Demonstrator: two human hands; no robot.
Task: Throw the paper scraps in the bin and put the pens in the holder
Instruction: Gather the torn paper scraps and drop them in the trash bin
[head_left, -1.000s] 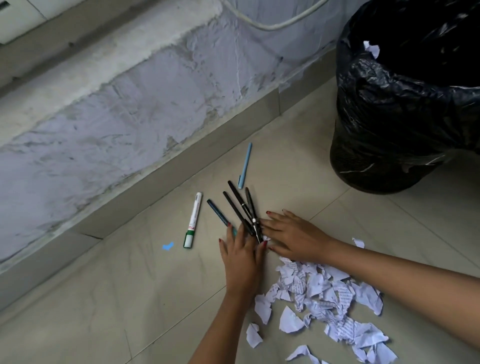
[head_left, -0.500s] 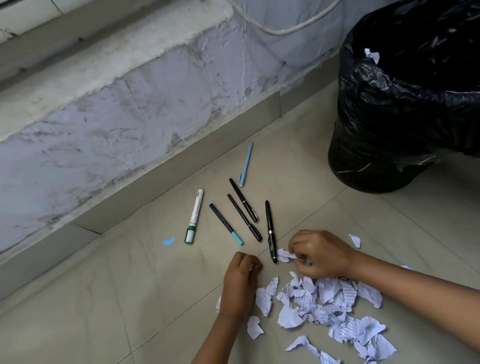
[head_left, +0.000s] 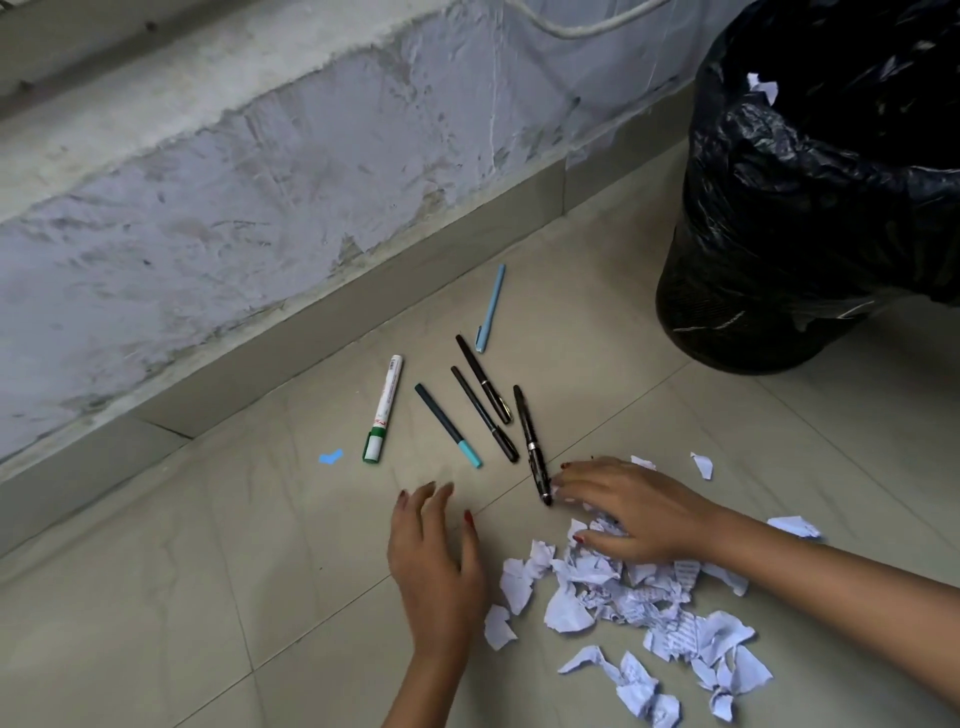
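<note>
Torn white paper scraps (head_left: 639, 608) lie heaped on the tiled floor at lower right. My right hand (head_left: 631, 512) rests flat on the pile's upper edge, fingers spread, its fingertips beside the lower end of a black pen (head_left: 531, 444). My left hand (head_left: 434, 558) lies open, palm down on bare tile left of the heap, holding nothing. Above the hands lie two more black pens (head_left: 483, 379), a dark pen with a teal cap (head_left: 448, 426), a white marker with a green cap (head_left: 383, 410) and a light blue pen (head_left: 491, 307). A black-lined bin (head_left: 810, 208) stands at upper right.
A scuffed wall with a grey skirting (head_left: 311, 322) runs diagonally behind the pens. A small blue scrap (head_left: 330, 457) lies left of the marker. One white scrap (head_left: 762, 88) shows inside the bin. No pen holder is in view.
Both hands have uncurled from loose fists to flat and spread. The left hand has slid up and left off the scraps; the right hand has flattened onto the pile.
</note>
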